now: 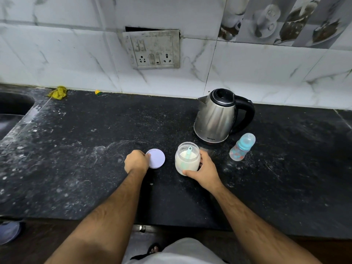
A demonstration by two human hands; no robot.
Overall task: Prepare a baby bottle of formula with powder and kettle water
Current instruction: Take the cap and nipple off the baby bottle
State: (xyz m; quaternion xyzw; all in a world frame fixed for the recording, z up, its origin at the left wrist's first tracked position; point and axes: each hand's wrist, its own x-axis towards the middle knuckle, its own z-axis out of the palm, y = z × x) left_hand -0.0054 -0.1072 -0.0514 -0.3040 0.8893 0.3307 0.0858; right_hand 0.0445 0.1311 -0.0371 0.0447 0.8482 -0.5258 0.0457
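Observation:
A clear jar of white formula powder (187, 161) stands lidless on the black counter (85, 149), a pale blue scoop (189, 151) sticking up inside it. My right hand (204, 169) wraps around the jar's right side. The jar's white round lid (157, 158) lies flat to the left, and my left hand (136, 161) holds its left edge with the fingertips. A steel kettle (215, 117) with a black handle stands behind the jar. To the right stands the baby bottle (241, 148), capped with a blue teat and clear cover.
A sink (13, 106) cuts into the counter at the far left. A yellow cloth (57, 92) and a small yellow scrap (98, 92) lie by the tiled wall. A socket panel (152, 49) sits on the wall above.

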